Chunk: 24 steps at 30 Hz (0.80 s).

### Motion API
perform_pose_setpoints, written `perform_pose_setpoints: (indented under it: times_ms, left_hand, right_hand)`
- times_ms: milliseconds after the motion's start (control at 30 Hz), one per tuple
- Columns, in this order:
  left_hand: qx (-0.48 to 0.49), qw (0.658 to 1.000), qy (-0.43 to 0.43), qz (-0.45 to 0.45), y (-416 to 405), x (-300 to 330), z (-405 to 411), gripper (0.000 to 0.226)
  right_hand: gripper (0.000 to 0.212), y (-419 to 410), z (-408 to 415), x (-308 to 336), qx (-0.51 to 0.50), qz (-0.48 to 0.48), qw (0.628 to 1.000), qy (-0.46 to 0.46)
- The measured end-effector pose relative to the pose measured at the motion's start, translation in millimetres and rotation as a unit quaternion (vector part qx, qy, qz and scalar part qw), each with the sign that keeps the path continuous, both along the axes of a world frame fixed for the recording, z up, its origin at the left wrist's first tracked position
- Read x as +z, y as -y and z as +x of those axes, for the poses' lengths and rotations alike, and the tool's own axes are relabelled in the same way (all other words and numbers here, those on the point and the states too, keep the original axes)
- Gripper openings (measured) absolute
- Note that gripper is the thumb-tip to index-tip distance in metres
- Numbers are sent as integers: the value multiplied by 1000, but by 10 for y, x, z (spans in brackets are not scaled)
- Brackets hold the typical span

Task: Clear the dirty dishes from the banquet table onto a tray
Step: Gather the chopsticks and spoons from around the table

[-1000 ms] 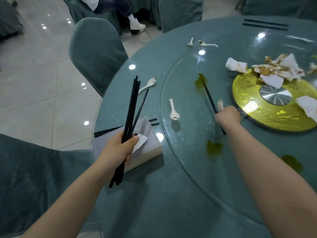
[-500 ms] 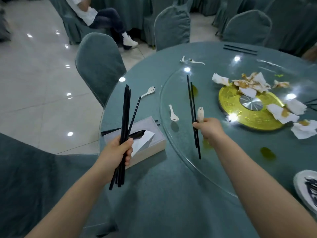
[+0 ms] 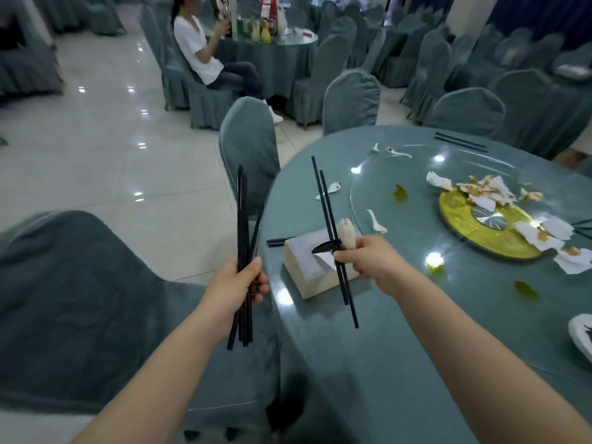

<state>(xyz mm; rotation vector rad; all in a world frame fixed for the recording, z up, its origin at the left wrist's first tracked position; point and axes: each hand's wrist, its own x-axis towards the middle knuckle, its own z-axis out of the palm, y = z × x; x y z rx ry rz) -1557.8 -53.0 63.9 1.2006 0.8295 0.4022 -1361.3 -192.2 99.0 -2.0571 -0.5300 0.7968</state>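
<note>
My left hand grips a bundle of several black chopsticks, held upright beside the table's left edge. My right hand holds a pair of black chopsticks together with a white ceramic spoon, above a grey tissue box. On the round teal table lie white spoons and more black chopsticks. A white plate's rim shows at the right edge.
A glass turntable with a gold centre disc carries soiled paper napkins and green sauce smears. Covered chairs stand round the table. A seated person is at another table behind.
My right hand lifted the chopstick pair and spoon off the turntable and drew them back over the tissue box. The view rose and shifted right; my left hand keeps its bundle.
</note>
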Motion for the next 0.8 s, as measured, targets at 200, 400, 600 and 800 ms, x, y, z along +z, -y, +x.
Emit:
perform_pose_setpoints:
  times_ms: [200,400,600,800]
  left_hand:
    - [23,1000,6,1,-125,-95,-405,13]
    - [92,986,58,-123,-110,-109,-435,15]
    - [124,977,54,-164,-163,-132,-387,23]
    - [111,978,22,-176,-271,-203,-203,22]
  right_hand:
    - [29,-383,-960,38,61,-21,998,22]
    - [26,-623,-1448,-57,84,-19,996,16]
    - [37,-766,-1492,-140,88,-68,991,70]
    - [50,-859,-1256,-219,124,-83,985,81]
